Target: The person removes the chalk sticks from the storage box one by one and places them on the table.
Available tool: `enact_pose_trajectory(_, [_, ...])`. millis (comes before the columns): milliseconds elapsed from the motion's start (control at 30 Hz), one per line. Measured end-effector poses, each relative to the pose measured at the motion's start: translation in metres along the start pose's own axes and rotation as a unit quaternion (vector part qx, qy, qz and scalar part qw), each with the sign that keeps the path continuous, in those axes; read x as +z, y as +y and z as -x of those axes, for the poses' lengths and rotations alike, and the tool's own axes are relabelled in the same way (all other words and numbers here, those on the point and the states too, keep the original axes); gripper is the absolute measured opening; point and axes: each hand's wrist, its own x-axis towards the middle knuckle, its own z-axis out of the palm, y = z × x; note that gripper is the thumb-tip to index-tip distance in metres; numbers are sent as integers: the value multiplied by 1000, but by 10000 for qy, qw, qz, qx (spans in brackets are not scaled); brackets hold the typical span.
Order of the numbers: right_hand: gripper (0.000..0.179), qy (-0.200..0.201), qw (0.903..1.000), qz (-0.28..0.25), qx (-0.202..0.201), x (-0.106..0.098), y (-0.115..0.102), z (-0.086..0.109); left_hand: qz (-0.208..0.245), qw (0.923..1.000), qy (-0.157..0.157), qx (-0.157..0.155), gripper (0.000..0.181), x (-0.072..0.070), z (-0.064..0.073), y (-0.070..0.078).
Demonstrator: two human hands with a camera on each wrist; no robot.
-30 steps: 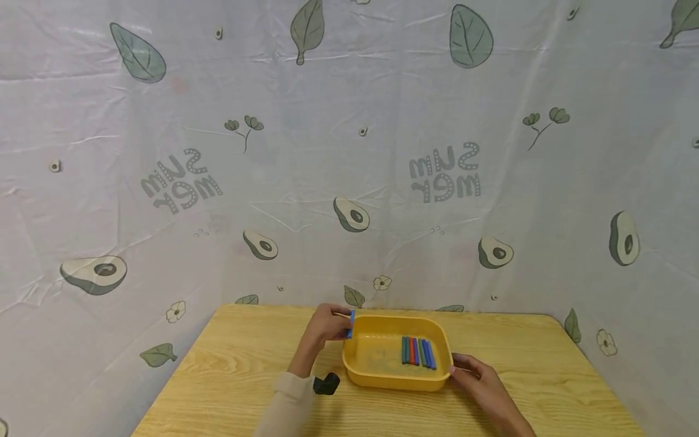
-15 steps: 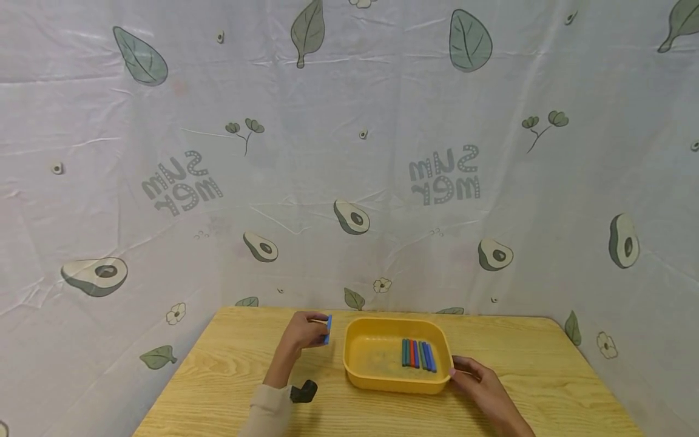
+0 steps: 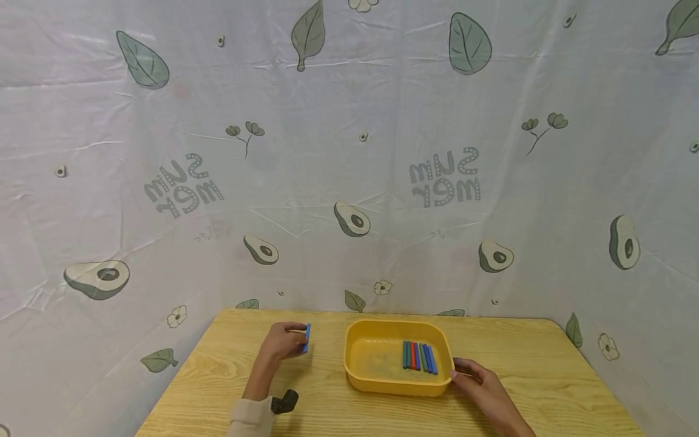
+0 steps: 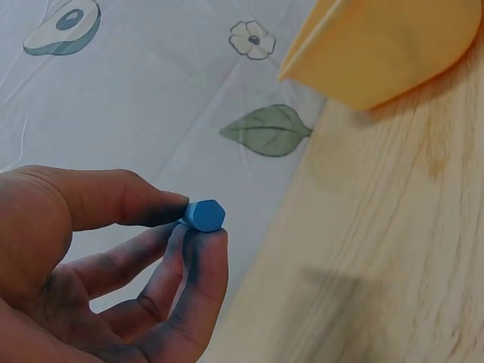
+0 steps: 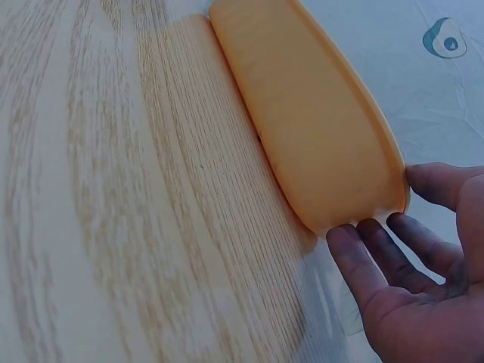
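Observation:
My left hand is raised over the left part of the table. Between thumb and fingertips it pinches a blue crayon, a six-sided stick seen end-on in the left wrist view. Dark blue stains mark the fingers. A yellow plastic tray sits on the table to the right of this hand. Several crayons in green, red and blue lie side by side in its right half. At the tray's right end, my right hand grips the rim, thumb on top and fingertips against the outer wall.
The wooden table reaches back to a pale curtain printed with leaves and avocados. A black wrist-worn device sticks out beside the left sleeve.
My left hand has moved left, away from the tray's left edge, carrying the blue crayon. The right hand stays at the tray's right end, and the crayons inside lie as before.

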Motion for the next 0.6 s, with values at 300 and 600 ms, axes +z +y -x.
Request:
enact_pose_trajectory(300, [63, -128, 9998, 106, -130, -2, 1, 1, -240, 9995, -157, -103, 40, -12, 3, -18])
enact_pose_trajectory(600, [60, -54, 9999, 0, -105, -1, 2, 1, -591, 9977, -326, -94, 39, -4, 7, -34])
